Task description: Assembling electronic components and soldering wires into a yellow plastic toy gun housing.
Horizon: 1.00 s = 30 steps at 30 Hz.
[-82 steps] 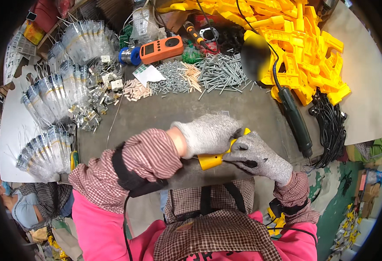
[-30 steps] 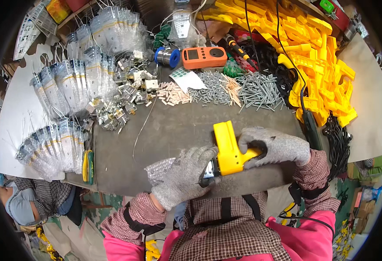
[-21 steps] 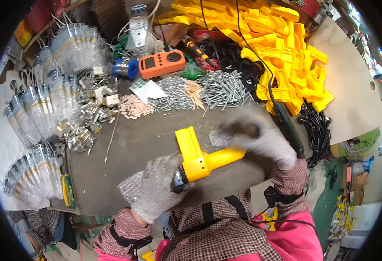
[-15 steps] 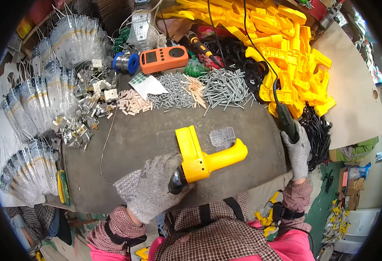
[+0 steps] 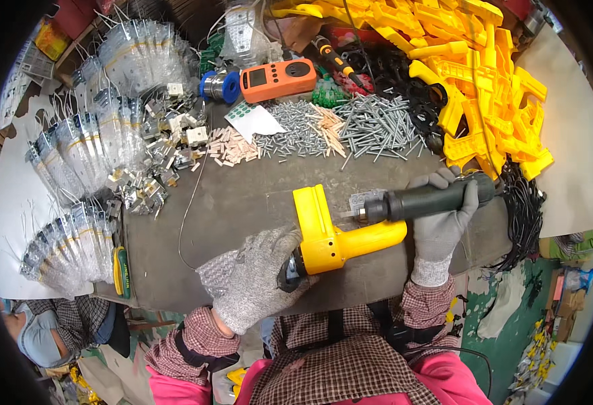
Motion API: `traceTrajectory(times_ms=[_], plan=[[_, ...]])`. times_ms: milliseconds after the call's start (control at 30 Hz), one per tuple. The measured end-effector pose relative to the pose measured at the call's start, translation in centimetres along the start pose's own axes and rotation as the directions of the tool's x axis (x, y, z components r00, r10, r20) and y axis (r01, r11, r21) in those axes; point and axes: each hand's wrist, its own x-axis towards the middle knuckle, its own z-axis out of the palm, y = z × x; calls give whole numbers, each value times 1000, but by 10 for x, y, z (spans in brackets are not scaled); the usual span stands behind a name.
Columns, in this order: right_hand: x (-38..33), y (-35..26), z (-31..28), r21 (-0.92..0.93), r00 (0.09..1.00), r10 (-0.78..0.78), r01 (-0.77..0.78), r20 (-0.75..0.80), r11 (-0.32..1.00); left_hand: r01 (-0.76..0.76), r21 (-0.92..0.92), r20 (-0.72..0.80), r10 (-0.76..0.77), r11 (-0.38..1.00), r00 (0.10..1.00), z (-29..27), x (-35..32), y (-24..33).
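My left hand (image 5: 256, 283), in a grey knit glove, grips the round end of a yellow plastic gun-shaped housing (image 5: 330, 233) that lies on the dark work mat (image 5: 235, 202). My right hand (image 5: 441, 223), also gloved, holds a dark green electric screwdriver (image 5: 428, 199) level, its tip pointing left just above the housing's handle. A small grey part (image 5: 360, 200) lies on the mat right by the screwdriver tip.
Piles of screws (image 5: 370, 125) and small tan pieces (image 5: 232, 145) lie at the back, with an orange meter (image 5: 276, 77) behind them. Yellow housings (image 5: 485, 74) are heaped at the right, bagged parts (image 5: 87, 155) at the left, black cables (image 5: 522, 209) beside my right hand.
My right hand let go of the housing, reached right, picked up the screwdriver and brought it over the housing. My left hand kept hold of the housing, which now lies on the mat.
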Motion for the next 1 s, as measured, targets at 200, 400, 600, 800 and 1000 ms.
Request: traceTrajectory(times_ms=[200, 400, 600, 800, 1000], plan=[[-4, 5, -3, -58, 996, 43, -38, 81, 998, 18, -9, 15, -17, 1000, 1000, -2, -2, -1], [0, 11, -3, -46, 994, 56, -52, 94, 998, 43, 11, 70, -44, 999, 997, -5, 2, 0], [2, 17, -2, -10, 989, 86, -85, 117, 996, 48, -29, 41, -46, 998, 998, -1, -2, -6], [6, 21, -2, -13, 988, 94, -93, 124, 996, 16, -71, 19, -15, 997, 1000, 3, -5, -15], [10, 25, -2, 1, 977, 131, -133, 171, 991, 23, -89, 40, -20, 996, 999, 3, -7, -18]])
